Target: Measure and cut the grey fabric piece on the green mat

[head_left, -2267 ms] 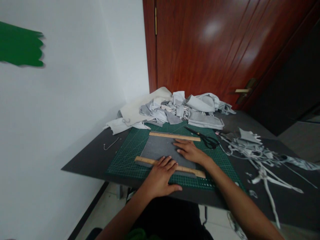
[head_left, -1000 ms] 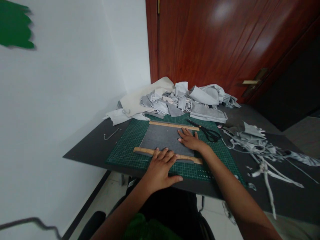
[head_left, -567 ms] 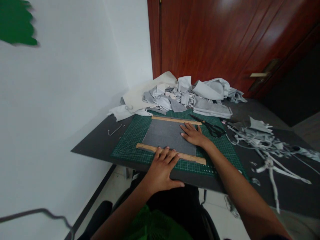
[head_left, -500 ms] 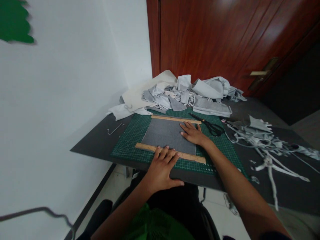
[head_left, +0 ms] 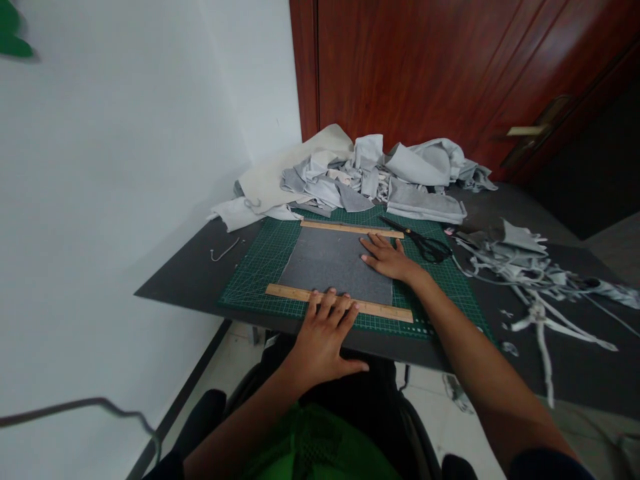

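Observation:
A grey piece of fabric [head_left: 330, 263] lies flat on a green cutting mat [head_left: 250, 277]. One wooden ruler [head_left: 385, 311] runs along its near edge, and a second wooden ruler [head_left: 345, 228] lies across its far edge. My left hand [head_left: 325, 340] is open, its spread fingertips resting on the near ruler and its thumb out past the table edge. Flat on the right part of the fabric lies my right hand [head_left: 387, 258], open, with its fingertips close to the far ruler. Black scissors [head_left: 425, 245] rest on the mat just beyond the right hand.
Heaped fabric pieces [head_left: 320, 180] cover the back of the dark table [head_left: 185, 280]. Tangled strips and scraps [head_left: 530, 267] lie on the right. A bent thin cord [head_left: 225, 250] is at the left. A white wall [head_left: 125, 147] and a wooden door [head_left: 400, 73] stand behind.
The view has shifted slightly, so the table's things appear a little higher. Both hands keep their places on the ruler and the fabric.

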### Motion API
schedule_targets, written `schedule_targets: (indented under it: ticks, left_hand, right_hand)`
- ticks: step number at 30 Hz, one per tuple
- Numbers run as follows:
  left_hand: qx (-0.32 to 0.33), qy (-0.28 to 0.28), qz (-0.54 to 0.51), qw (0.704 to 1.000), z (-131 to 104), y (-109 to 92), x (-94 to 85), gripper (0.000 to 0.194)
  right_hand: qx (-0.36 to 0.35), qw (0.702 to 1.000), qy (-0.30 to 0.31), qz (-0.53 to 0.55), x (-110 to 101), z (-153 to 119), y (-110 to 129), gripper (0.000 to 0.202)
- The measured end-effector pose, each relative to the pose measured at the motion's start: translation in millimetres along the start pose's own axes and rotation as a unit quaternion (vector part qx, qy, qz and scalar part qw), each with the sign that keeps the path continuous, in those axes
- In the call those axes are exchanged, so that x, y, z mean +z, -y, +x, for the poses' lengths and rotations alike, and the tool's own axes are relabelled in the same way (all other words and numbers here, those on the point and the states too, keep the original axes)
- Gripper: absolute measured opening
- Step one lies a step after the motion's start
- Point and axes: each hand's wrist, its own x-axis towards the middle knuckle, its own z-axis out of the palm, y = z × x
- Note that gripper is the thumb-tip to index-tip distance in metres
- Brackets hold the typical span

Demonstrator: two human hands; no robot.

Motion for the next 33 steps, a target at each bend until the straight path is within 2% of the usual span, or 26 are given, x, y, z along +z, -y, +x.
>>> schedule_targets:
  ticks: [8,13,19,24,28,30,33]
  left_hand:
    - [-0.001,-0.010,-0.004,1.000,0,-2,2.9,0.106]
    - [0.002,-0.021,-0.014,1.000,2,-1,4.3,0.114]
    - [0.012,-0.021,-0.030,0.999,7,4,-0.7,0.114]
    - [0.032,-0.003,-0.050,0.998,18,15,-11.6,0.095]
    - [0.053,0.007,-0.063,0.997,27,23,-17.8,0.065]
    - [0.048,-0.012,-0.066,0.997,29,27,-17.3,0.049]
    - [-0.013,-0.061,-0.043,0.997,29,35,-15.6,0.038]
  right_hand:
    - [-0.004,1.000,-0.017,-0.012,7,-1,-2,0.065]
    - [-0.008,1.000,-0.015,-0.015,6,-3,-2,0.067]
    - [-0.011,0.999,-0.021,-0.022,9,-2,-4,0.068]
    - [-0.015,0.999,-0.022,-0.033,10,-2,-4,0.069]
    - [-0.016,0.999,-0.023,-0.031,10,-2,-4,0.069]
    - [-0.016,0.999,-0.022,-0.030,10,-3,-3,0.069]
    - [-0.018,0.999,-0.025,-0.031,10,-3,-3,0.068]
